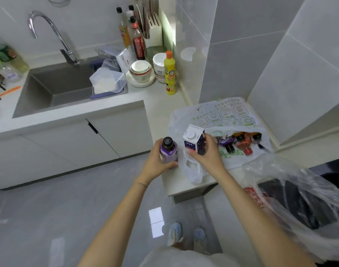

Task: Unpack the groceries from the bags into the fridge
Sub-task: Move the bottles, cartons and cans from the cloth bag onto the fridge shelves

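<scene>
White counter bears the grocery bag; your left hand grips a purple bottle, your right hand clasps the carton at the bottle's three o'clock.

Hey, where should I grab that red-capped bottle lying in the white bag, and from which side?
Grip the red-capped bottle at its neck, coming from your side through the white bag's open mouth: it lies flat, cap toward you, body among other bottles.

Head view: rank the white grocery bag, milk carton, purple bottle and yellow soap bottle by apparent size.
1. white grocery bag
2. milk carton
3. purple bottle and yellow soap bottle: alike; the yellow one stands farther off.
</scene>
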Demonstrator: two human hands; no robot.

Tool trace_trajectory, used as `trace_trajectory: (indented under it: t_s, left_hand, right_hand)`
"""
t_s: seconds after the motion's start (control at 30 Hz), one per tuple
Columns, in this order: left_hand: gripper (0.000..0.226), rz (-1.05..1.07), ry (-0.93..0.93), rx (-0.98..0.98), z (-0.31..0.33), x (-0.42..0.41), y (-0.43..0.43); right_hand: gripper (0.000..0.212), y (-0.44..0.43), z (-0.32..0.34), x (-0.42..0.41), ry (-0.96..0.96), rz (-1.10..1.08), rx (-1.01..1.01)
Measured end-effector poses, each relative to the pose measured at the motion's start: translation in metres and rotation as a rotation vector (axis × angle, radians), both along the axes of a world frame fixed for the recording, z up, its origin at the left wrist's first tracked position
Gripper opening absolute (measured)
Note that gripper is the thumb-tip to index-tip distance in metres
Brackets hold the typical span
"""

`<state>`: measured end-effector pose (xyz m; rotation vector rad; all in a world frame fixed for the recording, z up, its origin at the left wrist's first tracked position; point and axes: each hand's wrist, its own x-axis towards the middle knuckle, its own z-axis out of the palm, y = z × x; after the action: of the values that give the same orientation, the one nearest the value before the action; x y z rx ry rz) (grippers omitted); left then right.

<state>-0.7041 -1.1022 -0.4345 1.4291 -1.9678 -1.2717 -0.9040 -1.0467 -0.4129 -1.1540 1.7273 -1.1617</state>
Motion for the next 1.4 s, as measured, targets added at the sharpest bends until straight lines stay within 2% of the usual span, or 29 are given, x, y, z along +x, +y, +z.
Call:
trace_trajectory:
  t_s: [0.1,0.33,0.53,0.67,0.93,1.17,1.4]
  left_hand:
    - [0.078,0.044,0.082,0.004,-0.007,-0.005,0.001]
    - [0.069,0.155,0.147,-0.021,-0.008,-0.002,0.010]
    - [0.072,0.282,0.289,-0.061,0.016,0.019,0.062]
    - [0.071,0.433,0.372,-0.101,0.042,0.040,0.109]
    - [0.079,0.906,0.441,-0.266,0.085,0.097,0.263]
    - [0.072,1.270,0.301,-0.453,0.134,0.162,0.415]
    - [0.069,1.603,0.199,-0.626,0.161,0.229,0.581]
  right_hand:
    - [0.064,0.006,-0.002,0.006,0.003,-0.028,0.025]
    - [0.069,0.026,0.003,0.013,-0.036,-0.081,-0.012]
    - [0.076,0.040,0.013,0.028,-0.079,0.010,-0.031]
    - [0.072,0.061,0.016,0.053,-0.077,0.187,-0.009]
    - [0.068,0.126,0.044,0.119,-0.096,0.669,-0.062]
    - [0.064,0.213,0.091,0.239,-0.114,1.111,-0.139]
    - [0.064,0.339,0.126,0.349,-0.180,1.461,-0.201]
